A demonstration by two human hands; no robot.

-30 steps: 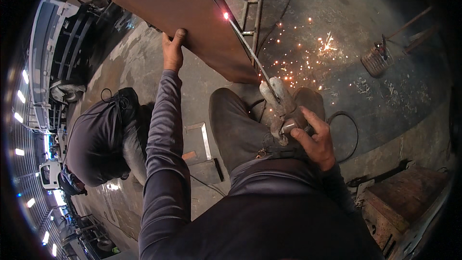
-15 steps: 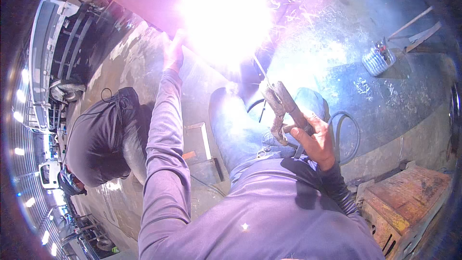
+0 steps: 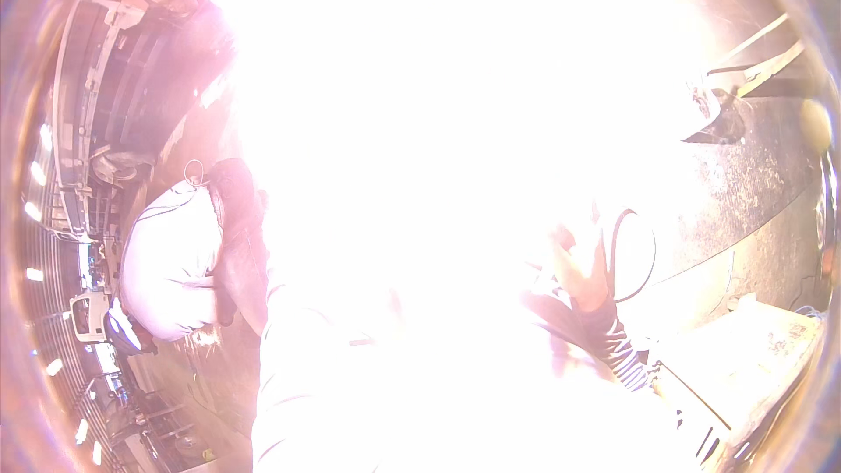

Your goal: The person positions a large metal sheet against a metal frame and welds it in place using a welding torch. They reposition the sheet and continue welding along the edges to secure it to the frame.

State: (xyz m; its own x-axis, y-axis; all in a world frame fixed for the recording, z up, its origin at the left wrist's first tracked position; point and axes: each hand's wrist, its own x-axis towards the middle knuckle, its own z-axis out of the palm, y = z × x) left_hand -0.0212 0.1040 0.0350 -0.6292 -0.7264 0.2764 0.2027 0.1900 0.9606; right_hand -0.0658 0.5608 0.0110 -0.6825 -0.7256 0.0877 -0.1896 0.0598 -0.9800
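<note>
White glare (image 3: 455, 123) hides centre, left hand included; right hand (image 3: 582, 273) partly washed out; cannot tell what hands hold.

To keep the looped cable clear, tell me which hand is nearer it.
Right: the right hand is just left of the looped cable. The left hand is lost in glare; its sleeve lies farther left.

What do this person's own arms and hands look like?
The right hand looks ungloved. The right sleeve is long, dark toward the wrist and creased. The left sleeve is washed out white, showing faint folds; the left hand cannot be made out.
</note>
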